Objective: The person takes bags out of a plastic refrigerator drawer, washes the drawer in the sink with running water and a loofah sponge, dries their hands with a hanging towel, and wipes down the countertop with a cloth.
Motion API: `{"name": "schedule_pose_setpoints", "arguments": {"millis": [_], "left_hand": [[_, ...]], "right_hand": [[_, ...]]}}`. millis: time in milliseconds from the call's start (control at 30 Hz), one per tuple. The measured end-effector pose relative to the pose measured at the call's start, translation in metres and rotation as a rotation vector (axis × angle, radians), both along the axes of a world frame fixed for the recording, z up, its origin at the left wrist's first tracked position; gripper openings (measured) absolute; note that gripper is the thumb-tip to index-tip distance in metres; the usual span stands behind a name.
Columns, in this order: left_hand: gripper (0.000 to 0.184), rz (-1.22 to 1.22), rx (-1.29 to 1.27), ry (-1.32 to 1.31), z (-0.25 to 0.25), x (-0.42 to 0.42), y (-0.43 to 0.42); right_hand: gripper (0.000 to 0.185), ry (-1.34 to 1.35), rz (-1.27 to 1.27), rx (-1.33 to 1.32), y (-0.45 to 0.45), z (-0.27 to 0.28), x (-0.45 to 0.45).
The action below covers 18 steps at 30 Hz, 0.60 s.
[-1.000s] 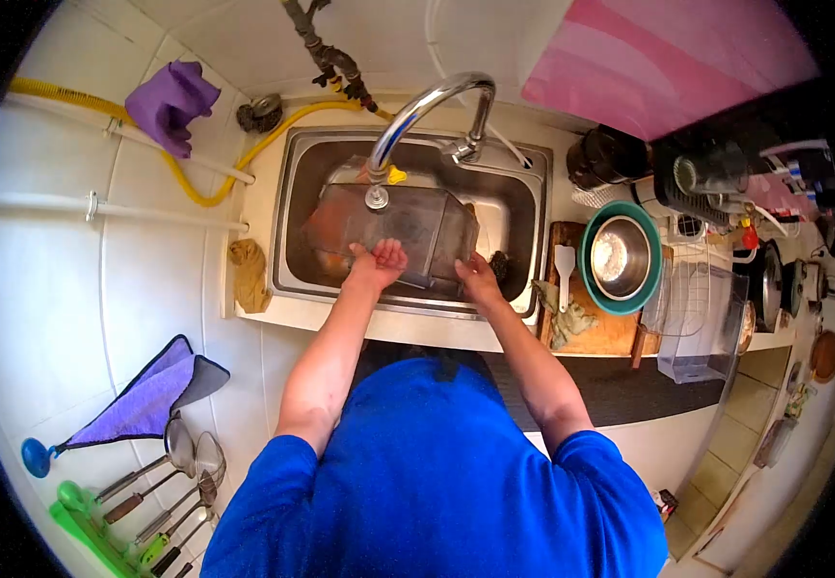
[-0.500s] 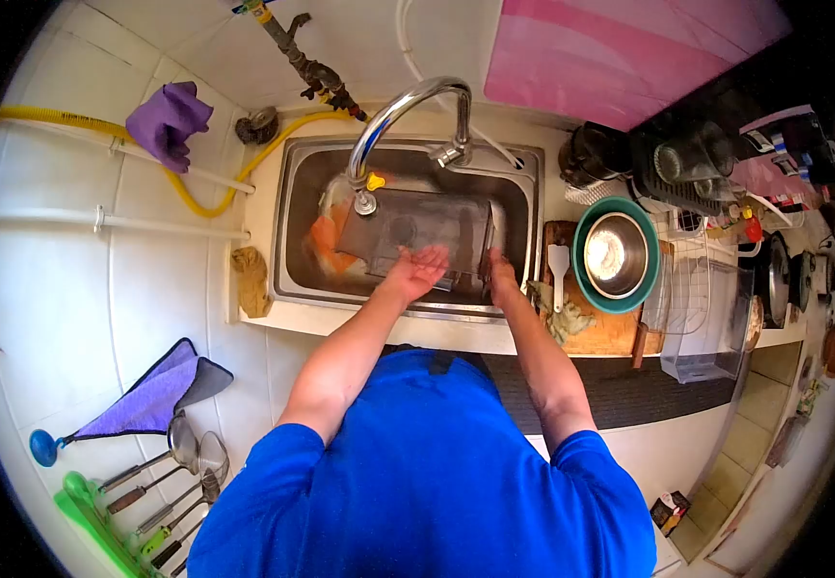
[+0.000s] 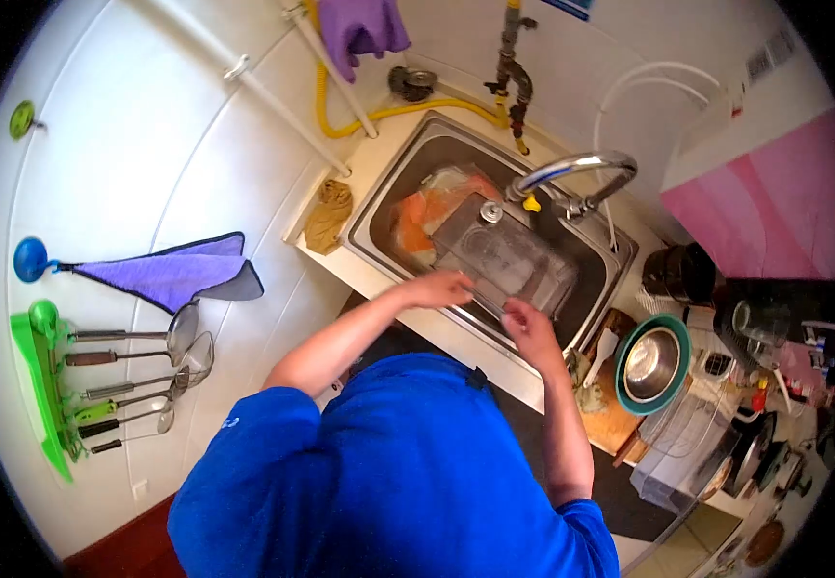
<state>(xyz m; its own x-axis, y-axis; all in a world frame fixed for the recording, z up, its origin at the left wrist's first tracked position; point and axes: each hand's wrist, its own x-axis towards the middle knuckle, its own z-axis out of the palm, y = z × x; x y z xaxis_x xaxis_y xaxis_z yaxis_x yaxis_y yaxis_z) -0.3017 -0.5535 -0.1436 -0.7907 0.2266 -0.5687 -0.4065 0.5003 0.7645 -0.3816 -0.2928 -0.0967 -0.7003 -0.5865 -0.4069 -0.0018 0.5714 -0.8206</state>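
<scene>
1. The left hand and right hand are apart, fingers curled, above the sink's near rim. I cannot tell whether either grips or touches the clear plastic bin; a hold on only one edge could let it slip.

2. The bin lies inside the sink, towards its near side. If wet, its smooth plastic could slide out of the fingers; a drop against the steel wall might crack a corner.

3. The faucet arches over from the sink's far rim, its nozzle hanging above the bin. Raising the bin straight up could knock it. Whether water runs is unclear; if so, a tilted bin could throw it over the bench's near edge onto the blue shirt.

4. An orange-and-white bundle, perhaps a bag, sits beside the bin at the sink's left end; it could snag or leave the bin rocking.

5. Beyond the sink's right rim, a white spatula and a teal basin holding a steel bowl crowd the bench. A wide swing of the right elbow could tip them.
</scene>
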Motion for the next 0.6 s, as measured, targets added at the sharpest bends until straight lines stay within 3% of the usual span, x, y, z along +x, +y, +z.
{"name": "schedule_pose_setpoints", "arguments": {"millis": [67, 133, 200, 233, 267, 300, 333, 367, 433, 467, 500, 567, 600], "left_hand": [[0.058, 0.220, 0.143, 0.156, 0.047, 0.015, -0.050], [0.054, 0.393, 0.351, 0.360, 0.124, 0.029, -0.087], [0.053, 0.492, 0.399, 0.528, 0.189, 0.048, -0.114], [0.053, 0.508, 0.401, 0.537, 0.190, 0.057, -0.128], [0.050, 0.570, 0.725, 0.643, 0.191, 0.066, -0.142], [0.049, 0.617, 1.053, 0.742, 0.190, 0.077, -0.153], [0.049, 0.627, 1.060, 0.749, 0.177, 0.087, -0.160], [0.051, 0.659, 0.634, 0.531, 0.148, 0.098, -0.164], [0.055, 0.635, -0.203, 0.061, 0.071, 0.123, -0.163], [0.057, 0.587, -0.612, -0.181, 0.039, 0.137, -0.162], [0.057, 0.760, -0.488, 0.089, 0.010, 0.171, -0.158], [0.055, 1.106, -0.173, 0.194, 0.009, 0.238, -0.158], [0.052, 1.282, 0.044, -0.026, 0.021, 0.276, -0.148]], "right_hand": [[0.044, -0.210, 0.241, -0.208, -0.032, 0.040, 0.005], [0.045, -0.216, 0.319, -0.311, -0.068, 0.090, 0.008], [0.048, -0.250, 0.416, -0.496, -0.104, 0.135, 0.008], [0.051, -0.295, 0.448, -0.617, -0.122, 0.137, 0.007], [0.054, -0.338, 0.478, -0.737, -0.141, 0.138, 0.005], [0.055, -0.561, 0.453, -0.935, -0.165, 0.127, 0.006], [0.055, -0.791, 0.411, -1.126, -0.190, 0.102, 0.007], [0.057, -1.136, 0.331, -1.252, -0.215, 0.063, 0.007], [0.053, -0.802, -0.048, -0.634, -0.274, -0.049, 0.024], [0.050, -0.298, 0.189, -0.463, -0.269, -0.108, 0.045], [0.047, 0.223, 0.420, -0.296, -0.274, -0.137, 0.058], [0.044, 0.213, 0.424, -0.348, -0.304, -0.105, 0.086], [0.042, 0.150, 0.408, -0.353, -0.301, -0.089, 0.117]]}}
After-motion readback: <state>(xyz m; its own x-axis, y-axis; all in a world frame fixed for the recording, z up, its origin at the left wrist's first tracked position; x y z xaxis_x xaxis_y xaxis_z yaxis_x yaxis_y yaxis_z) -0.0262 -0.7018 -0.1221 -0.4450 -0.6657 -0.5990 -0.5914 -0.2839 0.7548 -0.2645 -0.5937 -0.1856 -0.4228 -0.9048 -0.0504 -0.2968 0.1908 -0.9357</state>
